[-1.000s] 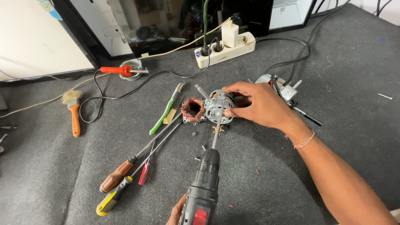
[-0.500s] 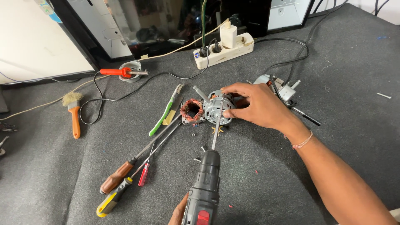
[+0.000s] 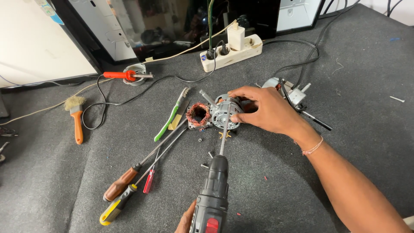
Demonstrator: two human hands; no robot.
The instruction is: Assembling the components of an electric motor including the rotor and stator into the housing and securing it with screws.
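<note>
Right hand (image 3: 263, 110): grips the motor (image 3: 226, 113).
Left hand (image 3: 186, 220): holds the drill (image 3: 212, 194).
Risk: bit may slip toward the fingers.

Small electrical repair workshop. Evidence: a table (image 3: 353, 142) covered in grey felt, loose screwdrivers (image 3: 129, 181), a soldering iron (image 3: 125, 76) on its stand, a cleaning brush (image 3: 76, 116), a power strip (image 3: 230, 52) with plugs inserted, a dismantled motor (image 3: 226, 113) beside a copper winding (image 3: 199, 114), and a cordless driver (image 3: 213, 194).
</note>
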